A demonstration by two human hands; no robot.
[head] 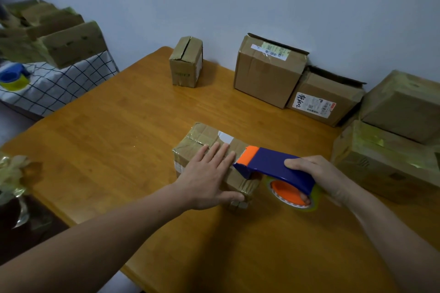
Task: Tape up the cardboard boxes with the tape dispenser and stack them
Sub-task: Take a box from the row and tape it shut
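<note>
The left hand [209, 173], fingers straight, pinned the box [214, 164] steady while the right hand [319, 173] gripped the dispenser [273, 166] (blade at the seam).

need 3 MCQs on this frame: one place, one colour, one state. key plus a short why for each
1. Where does the left hand rest?
A. flat on the middle box
B. on the wall
C. on a chair

2. What colour is the tape dispenser?
A. green
B. blue with an orange nose
C. black

3. What is the right hand doing?
A. gripping the tape dispenser
B. hanging idle
C. lying flat, holding nothing

Key:
1 A: its straight fingers lie on the box top.
2 B: the shell is blue, the front orange.
3 A: its fingers curl over the shell.
</note>
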